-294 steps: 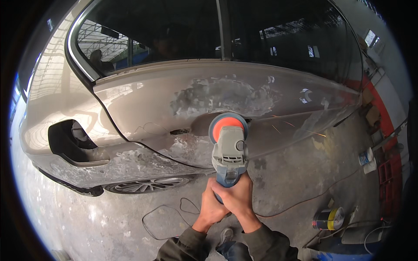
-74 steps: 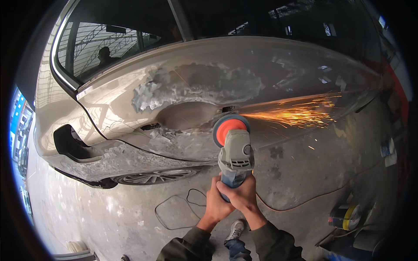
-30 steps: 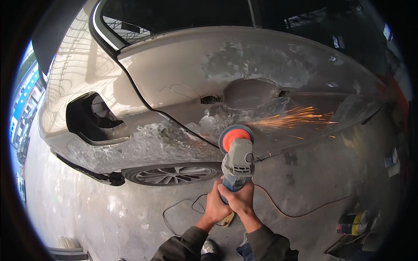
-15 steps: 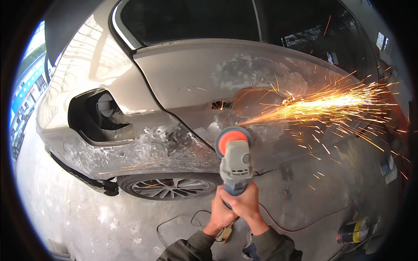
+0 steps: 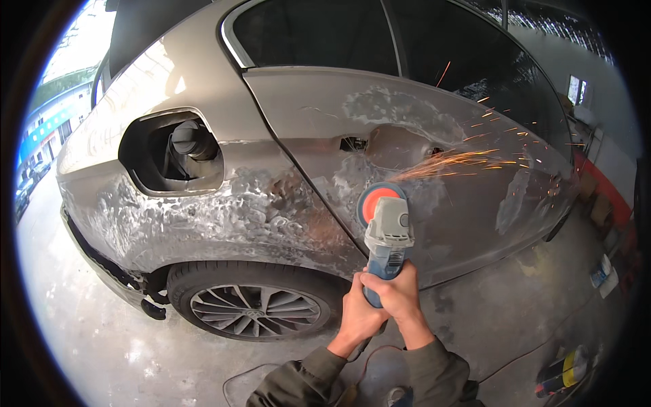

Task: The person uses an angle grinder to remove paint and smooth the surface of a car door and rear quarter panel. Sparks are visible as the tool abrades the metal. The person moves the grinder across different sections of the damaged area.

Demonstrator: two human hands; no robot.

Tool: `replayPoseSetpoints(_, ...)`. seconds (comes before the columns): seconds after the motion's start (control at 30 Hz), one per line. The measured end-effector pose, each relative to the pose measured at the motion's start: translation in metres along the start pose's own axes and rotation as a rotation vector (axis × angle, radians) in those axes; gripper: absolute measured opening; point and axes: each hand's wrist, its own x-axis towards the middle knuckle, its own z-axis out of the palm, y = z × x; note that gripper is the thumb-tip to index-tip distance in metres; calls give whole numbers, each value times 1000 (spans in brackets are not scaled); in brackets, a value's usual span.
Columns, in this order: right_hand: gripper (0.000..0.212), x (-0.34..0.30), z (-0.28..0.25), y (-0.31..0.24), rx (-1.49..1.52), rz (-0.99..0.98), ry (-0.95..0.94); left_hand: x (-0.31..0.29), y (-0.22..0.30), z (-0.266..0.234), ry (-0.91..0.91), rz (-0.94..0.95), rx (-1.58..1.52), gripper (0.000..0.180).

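Note:
Both my left hand and my right hand are closed round the blue rear body of an angle grinder with a grey head. Its orange-red disc is at the beige car door, just right of the gap to the rear side panel. Orange sparks stream from the disc to the upper right. Sanded silvery patches cover the panel and parts of the door. A dent with a hole where a handle would sit lies above the disc.
Left of the door gap is the uncovered fuel filler recess. The rear wheel stands below, beside a loose bumper edge. A cord crosses the concrete floor to a dark and yellow can at the right.
The spark stream has shrunk and dimmed. In the picture, the grinder and my hands sit slightly further right, and the view has shifted, showing more of the wheel. Both hands keep their hold.

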Motion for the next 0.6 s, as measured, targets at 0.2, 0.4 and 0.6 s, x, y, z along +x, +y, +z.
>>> replayPoseSetpoints(0.2,38,8,-5,7,-21,-32,0,0,13,3,40,-21,-37,69)
replayPoseSetpoints(0.4,28,5,-5,-5,21,-16,-67,-3,16,3,93,-13,-10,77)
replayPoseSetpoints(0.6,27,5,7,-17,-4,-30,-130,-9,26,-6,157,3,-29,68)
